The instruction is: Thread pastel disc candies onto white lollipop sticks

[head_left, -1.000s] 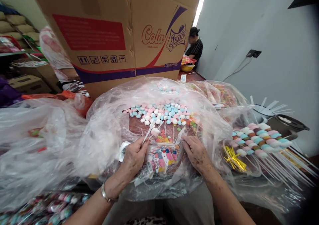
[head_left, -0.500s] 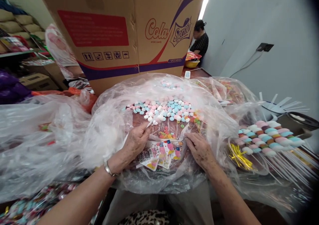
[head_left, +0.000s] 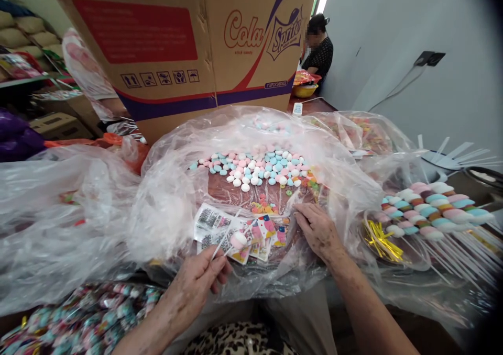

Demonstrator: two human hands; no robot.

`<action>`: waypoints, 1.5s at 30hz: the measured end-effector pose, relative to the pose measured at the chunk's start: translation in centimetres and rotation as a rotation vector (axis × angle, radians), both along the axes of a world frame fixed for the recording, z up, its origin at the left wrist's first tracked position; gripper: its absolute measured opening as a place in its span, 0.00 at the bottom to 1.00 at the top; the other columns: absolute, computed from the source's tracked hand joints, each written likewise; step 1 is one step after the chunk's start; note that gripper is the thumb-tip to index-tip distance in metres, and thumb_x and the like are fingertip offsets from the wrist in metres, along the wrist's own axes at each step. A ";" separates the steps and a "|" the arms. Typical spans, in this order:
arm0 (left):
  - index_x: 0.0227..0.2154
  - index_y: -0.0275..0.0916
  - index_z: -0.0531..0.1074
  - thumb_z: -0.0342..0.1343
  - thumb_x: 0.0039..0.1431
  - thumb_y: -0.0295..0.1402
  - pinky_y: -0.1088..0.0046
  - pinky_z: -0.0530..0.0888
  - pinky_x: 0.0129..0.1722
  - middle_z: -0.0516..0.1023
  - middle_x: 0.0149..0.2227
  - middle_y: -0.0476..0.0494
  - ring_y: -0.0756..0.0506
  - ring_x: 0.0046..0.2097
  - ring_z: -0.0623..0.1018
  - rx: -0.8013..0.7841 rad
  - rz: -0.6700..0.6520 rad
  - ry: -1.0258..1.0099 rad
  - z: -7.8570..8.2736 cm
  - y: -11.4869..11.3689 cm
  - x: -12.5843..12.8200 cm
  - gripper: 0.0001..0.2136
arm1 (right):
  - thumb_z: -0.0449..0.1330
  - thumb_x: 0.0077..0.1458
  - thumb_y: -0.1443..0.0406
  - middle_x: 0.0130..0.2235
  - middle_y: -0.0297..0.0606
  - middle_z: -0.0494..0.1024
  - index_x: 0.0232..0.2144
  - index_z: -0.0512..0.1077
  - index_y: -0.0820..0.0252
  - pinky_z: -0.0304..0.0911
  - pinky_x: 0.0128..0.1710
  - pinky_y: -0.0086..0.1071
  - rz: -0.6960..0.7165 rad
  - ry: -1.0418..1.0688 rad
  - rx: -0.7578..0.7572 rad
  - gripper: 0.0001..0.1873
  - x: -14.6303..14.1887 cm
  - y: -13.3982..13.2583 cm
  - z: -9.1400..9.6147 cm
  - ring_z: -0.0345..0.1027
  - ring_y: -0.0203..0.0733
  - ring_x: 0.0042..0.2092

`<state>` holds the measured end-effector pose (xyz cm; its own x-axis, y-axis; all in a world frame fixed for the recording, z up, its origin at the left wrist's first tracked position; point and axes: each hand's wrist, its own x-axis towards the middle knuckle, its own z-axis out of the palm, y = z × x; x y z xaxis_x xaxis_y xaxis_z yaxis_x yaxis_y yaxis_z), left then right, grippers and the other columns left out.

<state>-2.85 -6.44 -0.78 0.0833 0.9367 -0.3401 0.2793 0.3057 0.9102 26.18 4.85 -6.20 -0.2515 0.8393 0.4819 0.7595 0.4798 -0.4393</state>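
Nearest you, the grip of your left hand is closed on white sticks, with a pink-and-white candy at the tip of one, over the printed cards. Slightly farther, your right hand is at the clear plastic, though you cannot tell whether its grip is pinched on it. Beyond lie small colourful candies, then pink, blue and white candies, with a big carton standing behind.
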 end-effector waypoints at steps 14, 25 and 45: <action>0.29 0.36 0.74 0.54 0.57 0.47 0.73 0.70 0.29 0.78 0.25 0.45 0.47 0.27 0.75 0.065 0.084 -0.015 -0.8 3.5 -1.3 0.17 | 0.51 0.65 0.65 0.40 0.43 0.80 0.42 0.74 0.60 0.66 0.47 0.43 0.024 -0.033 0.046 0.12 0.4 0.1 -0.3 0.71 0.48 0.43; 0.26 0.37 0.74 0.55 0.56 0.44 0.70 0.73 0.33 0.79 0.28 0.43 0.43 0.33 0.77 0.151 0.092 -0.063 0.1 1.1 -1.7 0.14 | 0.56 0.59 0.66 0.56 0.50 0.73 0.57 0.65 0.66 0.59 0.57 0.46 0.294 -0.274 -0.011 0.24 -5.4 0.5 5.5 0.63 0.53 0.57; 0.26 0.37 0.73 0.58 0.54 0.45 0.73 0.71 0.32 0.77 0.27 0.47 0.46 0.31 0.73 0.223 0.276 -0.157 -1.2 2.4 -1.6 0.14 | 0.54 0.58 0.77 0.42 0.40 0.74 0.41 0.71 0.60 0.63 0.42 0.33 0.221 -0.329 -0.076 0.13 -14.4 -3.8 4.3 0.67 0.42 0.42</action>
